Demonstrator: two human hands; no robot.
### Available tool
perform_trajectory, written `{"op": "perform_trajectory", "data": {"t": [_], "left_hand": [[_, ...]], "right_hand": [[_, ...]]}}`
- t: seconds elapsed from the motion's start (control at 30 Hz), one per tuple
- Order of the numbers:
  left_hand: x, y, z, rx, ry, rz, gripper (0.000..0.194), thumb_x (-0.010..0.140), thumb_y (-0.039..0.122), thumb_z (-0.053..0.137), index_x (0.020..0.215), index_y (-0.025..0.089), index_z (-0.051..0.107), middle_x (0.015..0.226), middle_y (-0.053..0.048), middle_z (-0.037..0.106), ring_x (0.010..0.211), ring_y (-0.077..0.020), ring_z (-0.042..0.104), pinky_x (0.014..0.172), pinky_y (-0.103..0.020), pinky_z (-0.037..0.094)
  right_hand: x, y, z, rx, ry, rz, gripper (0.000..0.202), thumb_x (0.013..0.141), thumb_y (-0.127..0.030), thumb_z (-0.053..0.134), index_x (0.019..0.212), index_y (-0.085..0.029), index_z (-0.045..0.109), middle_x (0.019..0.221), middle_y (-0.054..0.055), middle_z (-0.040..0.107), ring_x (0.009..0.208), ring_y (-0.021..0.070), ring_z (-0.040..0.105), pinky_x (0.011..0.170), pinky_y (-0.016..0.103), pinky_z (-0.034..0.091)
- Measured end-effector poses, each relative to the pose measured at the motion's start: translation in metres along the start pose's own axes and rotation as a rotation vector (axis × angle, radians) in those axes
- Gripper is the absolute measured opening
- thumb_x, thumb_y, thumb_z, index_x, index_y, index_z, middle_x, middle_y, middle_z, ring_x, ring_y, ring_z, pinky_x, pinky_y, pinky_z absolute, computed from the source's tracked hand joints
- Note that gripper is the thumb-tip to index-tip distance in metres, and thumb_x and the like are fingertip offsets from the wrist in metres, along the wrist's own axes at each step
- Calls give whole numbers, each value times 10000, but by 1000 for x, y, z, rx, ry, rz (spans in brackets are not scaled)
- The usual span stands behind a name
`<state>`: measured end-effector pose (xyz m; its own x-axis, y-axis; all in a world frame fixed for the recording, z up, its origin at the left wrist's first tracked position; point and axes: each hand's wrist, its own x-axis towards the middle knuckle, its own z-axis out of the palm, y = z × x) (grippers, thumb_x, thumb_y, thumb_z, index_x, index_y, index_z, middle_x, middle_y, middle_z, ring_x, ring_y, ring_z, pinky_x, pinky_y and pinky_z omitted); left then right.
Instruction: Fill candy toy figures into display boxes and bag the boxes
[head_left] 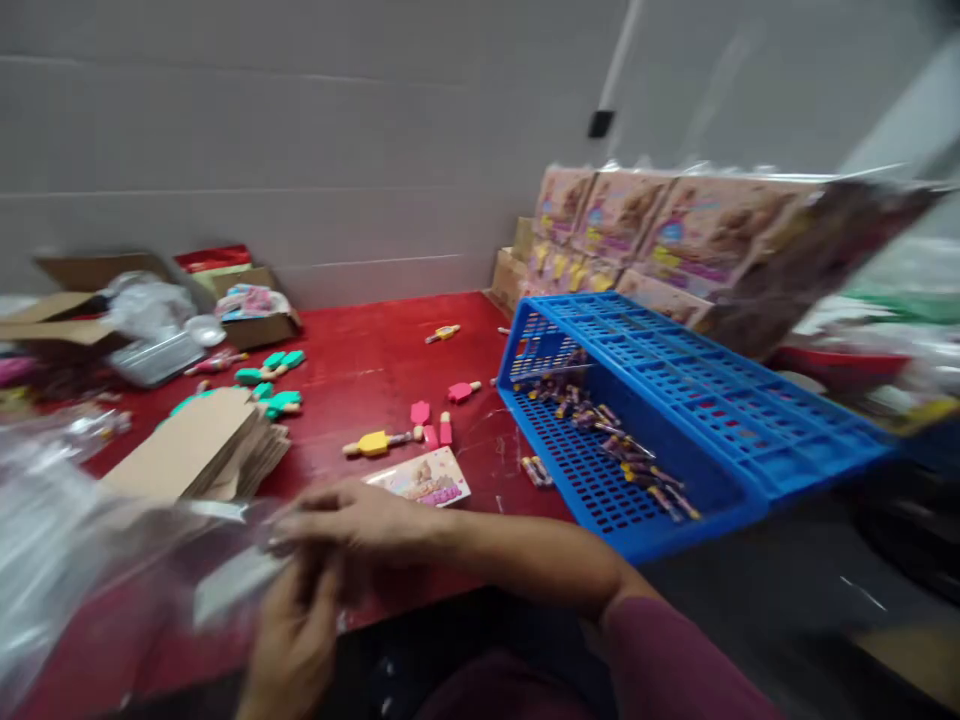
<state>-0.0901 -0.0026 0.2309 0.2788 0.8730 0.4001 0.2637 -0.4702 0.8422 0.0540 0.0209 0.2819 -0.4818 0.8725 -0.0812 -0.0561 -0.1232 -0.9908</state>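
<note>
While right hand [364, 512] is pinching clear plastic film [238, 512], left hand [296, 640] is meeting it; blur is hiding left's grip. Pale flat piece [236, 588] is showing beside fingers, over red tabletop [360, 345]. Pinching film's edge lightly is avoiding creases, I judge. Outward, I'm counting one loose printed card [427, 478], two yellow-bodied pieces [373, 443], one blue plastic crate [637, 545]; teal pieces [282, 404] are overlapping, uncountable.

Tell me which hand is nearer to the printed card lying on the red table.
Your right. The right hand is right beside the printed card, at its near left; the left hand is farther off, lower left and closer to you.
</note>
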Motion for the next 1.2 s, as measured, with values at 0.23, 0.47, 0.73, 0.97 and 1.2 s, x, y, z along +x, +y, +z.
{"op": "perform_trajectory", "data": {"t": [0.23, 0.47, 0.73, 0.97, 1.2], "left_hand": [[-42, 30, 29, 75, 223, 120, 181, 904, 261, 557, 1065, 273, 638, 948, -55, 687, 889, -215, 664, 792, -350, 554], [0, -22, 6, 318, 354, -82, 1104, 667, 590, 780, 1521, 197, 201, 1575, -182, 243, 1469, -351, 199, 1185, -531, 205], [40, -59, 14, 305, -151, -410, 831, 685, 534, 759, 1373, 159, 483, 1431, -189, 474, 1371, -388, 377, 1134, -524, 272], [-31, -75, 29, -19, 179, -594, 895, 566, 481, 842, 1296, 134, 458, 1154, -142, 562, 982, -247, 599, 887, -415, 479], [-85, -56, 38, -11, 290, -647, 678, 573, 371, 847, 1140, 172, 532, 1045, -74, 593, 853, -174, 578, 750, -306, 473]], "right_hand": [[-66, 37, -30, 55, 614, -222, 314, 818, -479, 671, 853, -170, 626, 806, 36, 705, 669, 135, 638, 621, 267, 515], [-120, 68, -66, -93, 669, -232, 242, 807, -424, 713, 816, -190, 653, 754, 22, 689, 676, 138, 627, 650, 259, 518], [-152, 75, -83, -328, 626, -201, 223, 799, -425, 713, 813, -203, 691, 716, 29, 697, 639, 147, 644, 577, 221, 527], [-180, 121, -76, -484, 732, -51, 265, 816, -457, 669, 837, -193, 685, 735, 42, 707, 670, 174, 668, 609, 245, 531], [-183, 175, -70, -565, 733, 99, 351, 841, -529, 599, 828, -182, 652, 644, 24, 661, 525, 161, 585, 493, 259, 457]]}}
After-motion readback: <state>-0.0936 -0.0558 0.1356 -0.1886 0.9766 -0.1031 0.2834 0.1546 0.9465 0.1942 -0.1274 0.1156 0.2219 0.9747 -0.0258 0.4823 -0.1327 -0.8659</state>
